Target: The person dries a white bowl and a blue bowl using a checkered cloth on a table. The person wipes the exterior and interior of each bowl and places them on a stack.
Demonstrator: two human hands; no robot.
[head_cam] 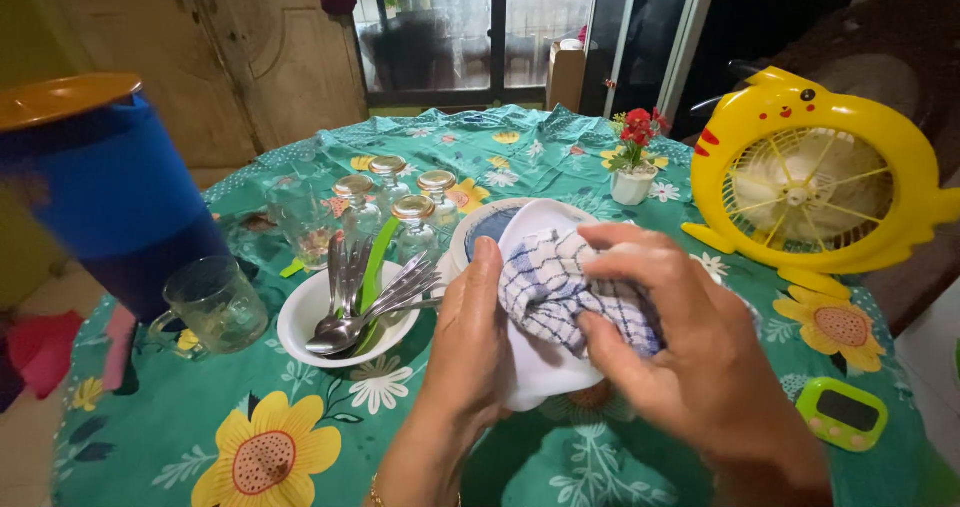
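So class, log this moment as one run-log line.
left hand: holds white bowl | right hand: presses checked cloth into it | beside: spoon bowl

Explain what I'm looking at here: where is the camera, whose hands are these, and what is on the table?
There is one picture, taken by a camera worn on a person's head and looking down at their own bare hands. The left hand holds a white dish by its edge; the right hand presses a checked cloth against it. Below is a round table with a green flowered cover. On it stand a white bowl of spoons, a glass mug, some jars, a blue pitcher, a small flower pot, a yellow fan and a green timer.
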